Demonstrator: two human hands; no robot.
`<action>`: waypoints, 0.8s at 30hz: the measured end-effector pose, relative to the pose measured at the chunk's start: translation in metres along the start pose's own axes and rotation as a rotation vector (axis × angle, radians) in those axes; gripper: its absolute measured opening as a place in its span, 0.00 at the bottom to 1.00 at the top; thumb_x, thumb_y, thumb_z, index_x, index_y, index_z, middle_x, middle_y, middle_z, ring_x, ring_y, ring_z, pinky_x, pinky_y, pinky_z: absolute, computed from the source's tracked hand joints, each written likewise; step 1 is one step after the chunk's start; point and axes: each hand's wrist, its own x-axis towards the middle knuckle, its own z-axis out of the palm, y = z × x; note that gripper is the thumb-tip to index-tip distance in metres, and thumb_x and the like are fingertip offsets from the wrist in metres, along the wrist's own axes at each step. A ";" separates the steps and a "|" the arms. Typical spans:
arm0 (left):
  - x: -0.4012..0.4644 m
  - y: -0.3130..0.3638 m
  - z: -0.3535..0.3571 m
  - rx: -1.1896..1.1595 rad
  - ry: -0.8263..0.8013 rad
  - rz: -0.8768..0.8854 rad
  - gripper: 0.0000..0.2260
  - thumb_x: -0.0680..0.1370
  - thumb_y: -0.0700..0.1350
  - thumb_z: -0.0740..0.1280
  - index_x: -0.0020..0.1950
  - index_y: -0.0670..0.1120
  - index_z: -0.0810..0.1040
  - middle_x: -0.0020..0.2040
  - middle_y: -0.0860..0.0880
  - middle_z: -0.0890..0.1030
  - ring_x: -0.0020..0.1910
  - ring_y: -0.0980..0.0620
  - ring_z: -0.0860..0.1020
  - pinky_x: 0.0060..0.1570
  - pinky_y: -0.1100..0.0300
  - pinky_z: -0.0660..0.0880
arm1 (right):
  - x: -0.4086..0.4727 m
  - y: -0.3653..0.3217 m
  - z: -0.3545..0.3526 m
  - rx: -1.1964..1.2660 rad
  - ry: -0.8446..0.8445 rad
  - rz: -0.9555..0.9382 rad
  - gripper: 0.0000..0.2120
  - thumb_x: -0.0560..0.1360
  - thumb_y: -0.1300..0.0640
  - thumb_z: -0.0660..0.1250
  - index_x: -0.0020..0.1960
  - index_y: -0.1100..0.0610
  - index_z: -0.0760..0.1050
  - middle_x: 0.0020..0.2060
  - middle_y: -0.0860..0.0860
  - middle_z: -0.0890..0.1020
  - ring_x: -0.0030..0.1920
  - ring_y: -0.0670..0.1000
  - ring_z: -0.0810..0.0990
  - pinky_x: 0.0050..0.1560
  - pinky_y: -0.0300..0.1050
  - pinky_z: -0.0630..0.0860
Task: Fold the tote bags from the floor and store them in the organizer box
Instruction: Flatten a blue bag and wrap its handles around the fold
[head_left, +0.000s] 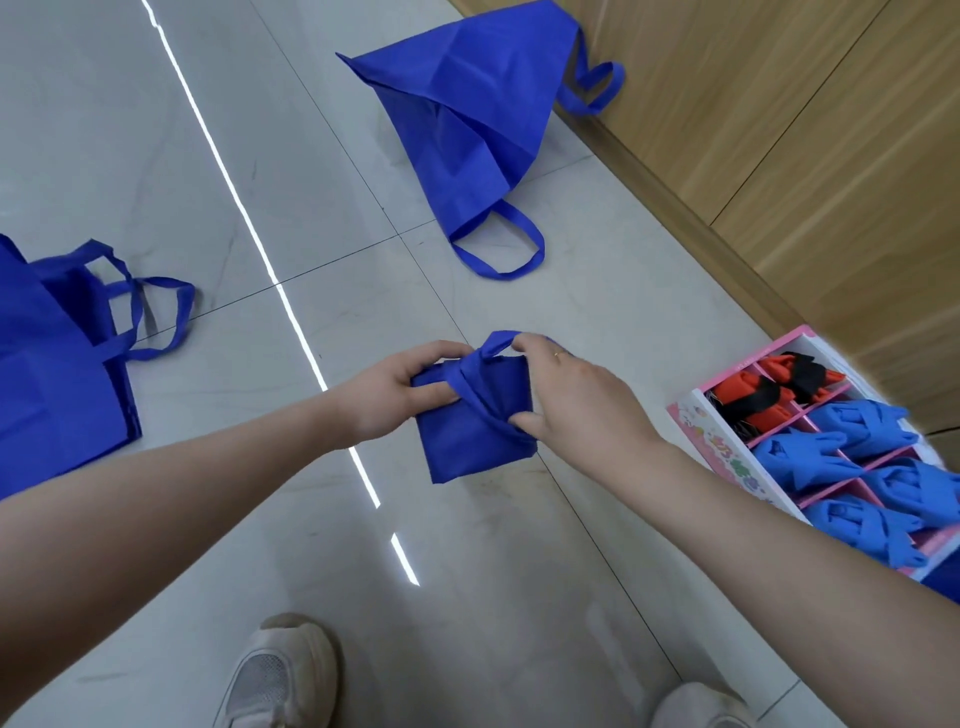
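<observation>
Two hands meet over the grey tiled floor (156, 130) and hold a small folded blue tote bag (467, 436) between them, in the air in front of the person. The left hand (395, 392) grips the bundle's left edge, thumb on top and fingers curled beneath, where they are hidden by the fabric. The right hand (566, 395) pinches a handle loop (496, 345) at the top with its fingers, and its thumb presses the bundle's right side; a ring shows on one finger.

Another unfolded blue tote bag (467, 114) lies crumpled farther off, one handle touching the wooden wall panel (779, 130). A third blue tote bag (47, 364) lies at the left, cut off by the frame edge. The pink organizer box (727, 441) stands at the right against the wall, partly cropped; its compartments hold folded blue bundles and, in the far ones, red-and-black ones. How many compartments it has cannot be told. Bare floor lies between the held bag and the box. Two pale shoes (280, 675) show at the bottom edge.
</observation>
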 end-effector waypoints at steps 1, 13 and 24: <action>0.001 0.003 -0.001 0.023 -0.007 0.026 0.13 0.79 0.41 0.63 0.58 0.58 0.74 0.55 0.58 0.79 0.50 0.64 0.78 0.48 0.70 0.74 | 0.001 0.004 -0.002 0.109 -0.002 0.033 0.30 0.72 0.54 0.70 0.70 0.54 0.60 0.64 0.48 0.73 0.58 0.52 0.75 0.47 0.43 0.70; -0.011 0.023 0.019 0.200 -0.022 0.274 0.17 0.73 0.48 0.64 0.60 0.58 0.64 0.52 0.57 0.77 0.46 0.57 0.76 0.45 0.67 0.74 | -0.004 0.023 -0.010 0.853 -0.132 0.056 0.16 0.68 0.63 0.71 0.50 0.49 0.71 0.37 0.44 0.78 0.35 0.43 0.75 0.35 0.38 0.73; 0.005 0.005 0.051 0.629 0.075 0.230 0.22 0.74 0.45 0.70 0.61 0.61 0.66 0.53 0.53 0.76 0.48 0.49 0.74 0.49 0.53 0.74 | -0.002 0.022 -0.003 0.039 -0.111 -0.150 0.15 0.69 0.55 0.66 0.55 0.56 0.69 0.44 0.47 0.75 0.45 0.52 0.73 0.41 0.45 0.66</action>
